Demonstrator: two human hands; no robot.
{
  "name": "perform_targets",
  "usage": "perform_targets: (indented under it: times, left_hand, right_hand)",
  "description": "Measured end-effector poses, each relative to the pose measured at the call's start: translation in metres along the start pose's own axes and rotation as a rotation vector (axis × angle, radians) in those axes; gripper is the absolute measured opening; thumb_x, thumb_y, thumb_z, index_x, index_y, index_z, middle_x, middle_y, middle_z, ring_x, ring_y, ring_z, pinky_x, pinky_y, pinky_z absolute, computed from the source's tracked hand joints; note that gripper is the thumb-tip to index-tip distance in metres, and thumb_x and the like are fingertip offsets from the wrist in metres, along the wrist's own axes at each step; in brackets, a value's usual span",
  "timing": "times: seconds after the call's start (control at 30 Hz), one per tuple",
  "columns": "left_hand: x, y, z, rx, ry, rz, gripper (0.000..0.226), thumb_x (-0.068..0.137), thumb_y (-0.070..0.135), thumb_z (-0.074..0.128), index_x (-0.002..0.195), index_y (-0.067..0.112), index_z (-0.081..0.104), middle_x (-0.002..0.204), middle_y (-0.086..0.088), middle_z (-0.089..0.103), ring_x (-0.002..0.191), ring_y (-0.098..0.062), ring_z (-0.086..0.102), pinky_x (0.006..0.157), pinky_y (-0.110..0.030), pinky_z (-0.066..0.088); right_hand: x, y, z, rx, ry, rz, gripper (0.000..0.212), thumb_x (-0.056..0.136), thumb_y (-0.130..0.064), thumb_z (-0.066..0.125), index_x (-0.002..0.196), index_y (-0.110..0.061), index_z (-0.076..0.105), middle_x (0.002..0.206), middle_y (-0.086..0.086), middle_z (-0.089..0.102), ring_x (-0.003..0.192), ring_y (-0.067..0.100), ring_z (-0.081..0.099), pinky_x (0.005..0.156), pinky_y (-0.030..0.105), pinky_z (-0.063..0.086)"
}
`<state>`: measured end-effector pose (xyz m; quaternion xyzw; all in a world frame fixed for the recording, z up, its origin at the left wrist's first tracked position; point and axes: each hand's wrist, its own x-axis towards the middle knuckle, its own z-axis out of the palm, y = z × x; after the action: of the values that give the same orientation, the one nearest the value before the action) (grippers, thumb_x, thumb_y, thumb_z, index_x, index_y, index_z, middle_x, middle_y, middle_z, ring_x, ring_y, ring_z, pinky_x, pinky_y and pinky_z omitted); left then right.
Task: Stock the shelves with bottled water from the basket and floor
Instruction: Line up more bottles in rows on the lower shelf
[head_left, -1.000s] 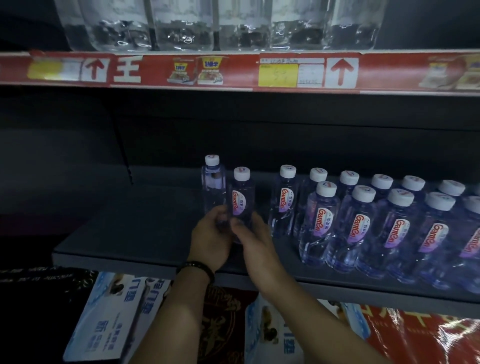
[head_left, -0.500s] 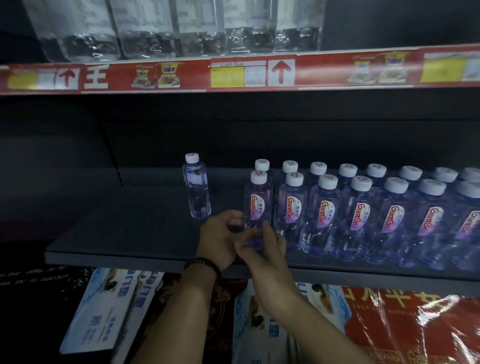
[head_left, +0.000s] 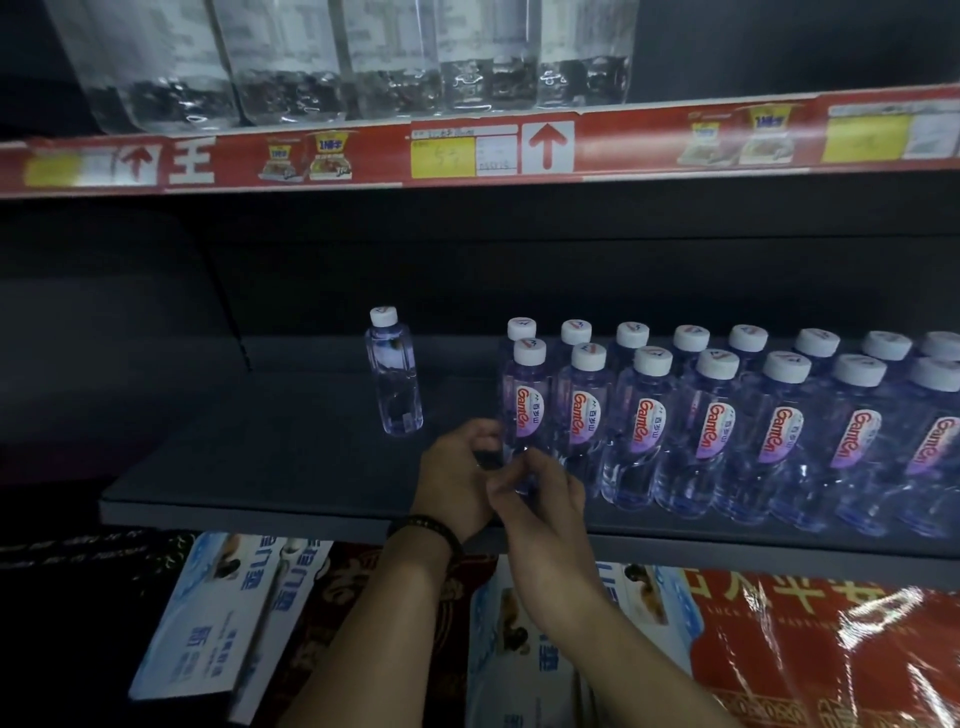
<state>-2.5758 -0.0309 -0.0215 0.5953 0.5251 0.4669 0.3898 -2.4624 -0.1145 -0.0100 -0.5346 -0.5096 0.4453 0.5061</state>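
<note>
- Fingers of the left hand (head_left: 457, 483) curl in a grip against the left side of the end bottle (head_left: 527, 410), low down; the right hand (head_left: 540, 493) pinches its lower front.
- That bottle stands upright on the grey shelf (head_left: 260, 467), at the left end of the double row of water bottles (head_left: 711, 431).
- A lone bottle (head_left: 394, 379) stands apart, further left.
</note>
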Motion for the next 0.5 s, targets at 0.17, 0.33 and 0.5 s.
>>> perform_targets:
  times: [0.17, 0.33, 0.5]
  left_hand:
    - [0.004, -0.009, -0.04, 0.091, 0.236, 0.02, 0.031, 0.085, 0.019, 0.086, 0.111, 0.029, 0.069, 0.107, 0.004, 0.069, 0.102, -0.01, 0.068, 0.097, -0.033, 0.057]
    - [0.031, -0.018, -0.074, 0.01, 0.458, 0.034, 0.039, 0.085, 0.016, 0.082, 0.108, 0.032, 0.055, 0.114, -0.001, 0.067, 0.105, -0.015, 0.067, 0.096, -0.043, 0.06]
    - [0.046, -0.035, -0.08, -0.07, 0.335, 0.06, 0.043, 0.094, 0.007, 0.075, 0.131, 0.021, 0.056, 0.119, 0.004, 0.07, 0.11, -0.013, 0.07, 0.095, -0.03, 0.058]
  right_hand:
    - [0.0, -0.001, 0.016, -0.07, 0.039, -0.052, 0.035, 0.106, -0.031, 0.06, 0.14, -0.033, 0.05, 0.136, -0.015, 0.043, 0.127, 0.0, 0.048, 0.114, 0.026, 0.039]
    - [0.036, -0.018, 0.055, -0.03, -0.083, -0.035, 0.033, 0.106, -0.012, 0.057, 0.11, -0.044, 0.055, 0.12, -0.02, 0.058, 0.109, -0.017, 0.055, 0.094, 0.005, 0.041]
    - [0.096, -0.036, 0.099, -0.028, -0.119, 0.04, 0.027, 0.096, -0.01, 0.056, 0.118, -0.024, 0.063, 0.115, 0.0, 0.071, 0.108, 0.012, 0.068, 0.092, 0.03, 0.056]
